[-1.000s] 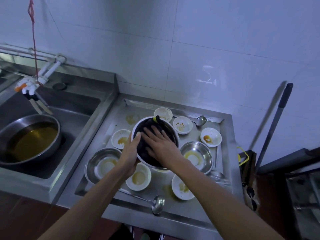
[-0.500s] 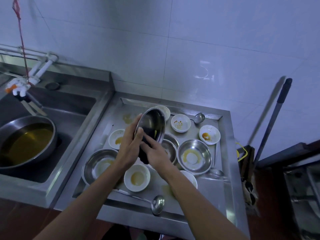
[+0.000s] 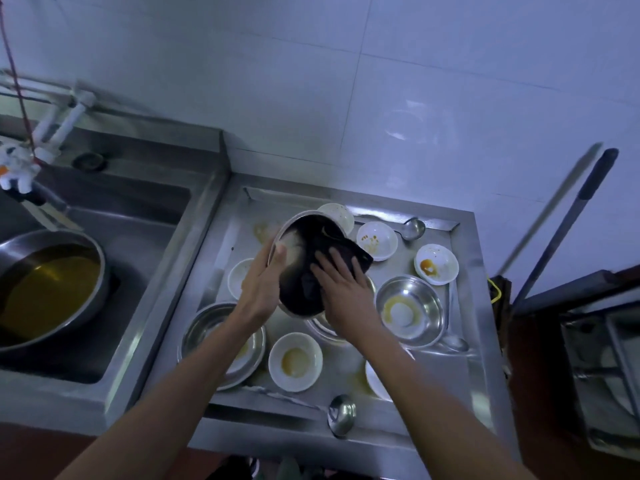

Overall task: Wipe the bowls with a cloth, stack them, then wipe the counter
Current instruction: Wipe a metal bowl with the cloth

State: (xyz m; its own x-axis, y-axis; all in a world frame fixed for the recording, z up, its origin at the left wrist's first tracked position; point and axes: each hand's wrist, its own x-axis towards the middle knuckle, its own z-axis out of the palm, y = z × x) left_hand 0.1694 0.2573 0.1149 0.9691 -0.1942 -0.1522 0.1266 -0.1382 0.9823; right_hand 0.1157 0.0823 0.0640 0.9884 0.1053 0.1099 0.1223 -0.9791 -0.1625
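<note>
My left hand grips the rim of a steel bowl and holds it tilted above the counter. My right hand presses a dark cloth flat into the bowl's inside. Beneath them lie dirty white bowls with orange sauce stains. Two more steel bowls rest on the counter, and a third sits partly hidden under my right wrist.
A sink at the left holds a steel pan of yellowish liquid. Ladles lie on the counter. A mop handle leans against the tiled wall at the right, beside a dark cabinet.
The steel bowl has been lifted off the counter and tilted up by my left hand. My right hand has shifted with the cloth from the bowl's lower edge to its inside.
</note>
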